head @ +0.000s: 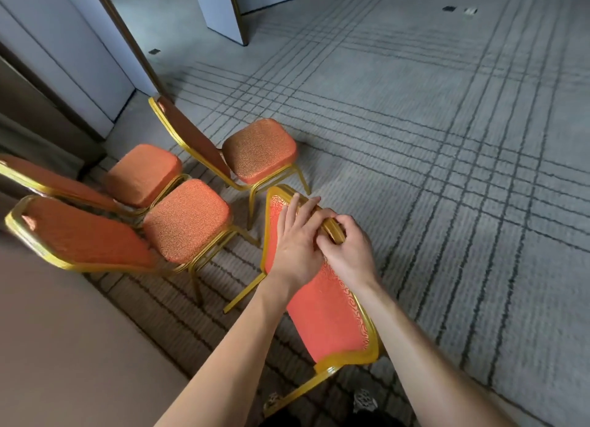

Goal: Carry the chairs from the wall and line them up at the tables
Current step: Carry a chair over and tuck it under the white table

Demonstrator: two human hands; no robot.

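Note:
An orange chair with a gold frame stands right in front of me; its backrest (325, 305) is tilted and its seat is hidden from view. My left hand (295, 244) lies flat on the backrest, its fingers stretched over the top rail. My right hand (348, 247) grips that same rail with curled fingers. Three matching chairs stand to the left near the wall: one furthest out (258, 150), one in the middle (186, 219) and one behind it (143, 172).
A beige wall (48, 346) runs along the lower left. White partition panels (223, 8) stand at the back. Grey carpet with dark grid lines (447, 139) stretches open to the right, with small floor sockets (448, 8) far off.

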